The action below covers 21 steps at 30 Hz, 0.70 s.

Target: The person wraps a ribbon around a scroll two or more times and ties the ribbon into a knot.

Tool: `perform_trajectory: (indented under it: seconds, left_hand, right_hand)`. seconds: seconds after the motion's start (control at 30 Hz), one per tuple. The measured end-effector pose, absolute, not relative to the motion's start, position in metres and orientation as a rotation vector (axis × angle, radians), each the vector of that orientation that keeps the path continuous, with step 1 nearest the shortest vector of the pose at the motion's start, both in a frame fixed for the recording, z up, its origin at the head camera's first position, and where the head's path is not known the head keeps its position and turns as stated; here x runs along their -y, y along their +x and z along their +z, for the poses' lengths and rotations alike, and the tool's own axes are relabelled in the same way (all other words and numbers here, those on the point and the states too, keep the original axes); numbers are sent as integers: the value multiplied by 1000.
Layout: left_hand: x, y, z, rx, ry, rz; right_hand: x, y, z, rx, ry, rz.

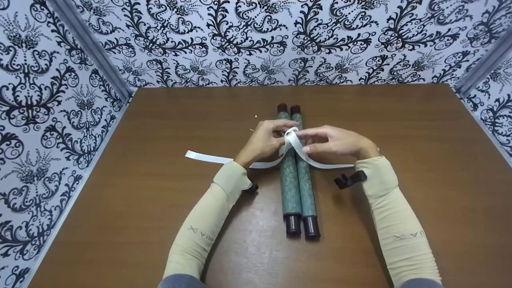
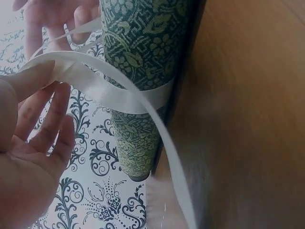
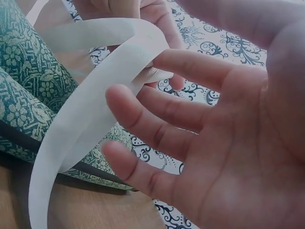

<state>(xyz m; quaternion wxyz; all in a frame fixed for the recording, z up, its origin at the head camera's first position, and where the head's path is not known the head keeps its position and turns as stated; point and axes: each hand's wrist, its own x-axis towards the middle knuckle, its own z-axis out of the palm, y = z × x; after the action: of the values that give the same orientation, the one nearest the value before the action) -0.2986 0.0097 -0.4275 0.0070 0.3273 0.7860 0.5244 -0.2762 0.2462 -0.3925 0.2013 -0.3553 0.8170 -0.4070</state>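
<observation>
A green scroll (image 1: 291, 184), wound into two side-by-side rolls with dark end knobs, lies lengthwise before me. Flower and leaf patterning covers its cloth. Around its middle passes a white ribbon (image 2: 128, 98), crossed and looped on top. My left hand (image 1: 262, 140) pinches the ribbon at the loop between thumb and finger, its other fingers loosely bent. From the right, my right hand (image 1: 340, 142) reaches in with its index fingertip at the loop, partly hidden behind the ribbon. Its thumb stands apart and the other fingers are spread. One ribbon tail (image 1: 204, 157) stretches left, another right.
Beneath everything is a brown wooden table (image 1: 160, 120). Walls in black-and-white scrollwork paper (image 1: 256, 44) border its back and sides. Tiny pale bits (image 1: 256, 116) lie left of the scroll's far end. A dark wrist mount (image 1: 350, 180) juts from the right sleeve.
</observation>
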Motion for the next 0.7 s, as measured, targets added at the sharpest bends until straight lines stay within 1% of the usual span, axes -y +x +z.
perform_trajectory:
  seconds: [0.33, 0.53, 0.7]
  left_hand:
    - [-12, -301, -431, -2492, 1023, 1721]
    - [-12, -301, -431, -2441, 994, 1770]
    - [-12, -301, -430, -2375, 975, 1803]
  right_hand:
    - [-243, -279, -396, -2184, -926, -1460]
    - [-237, -282, -399, -2174, -799, -1641]
    - [-228, -282, -401, -2266, -704, -1673]
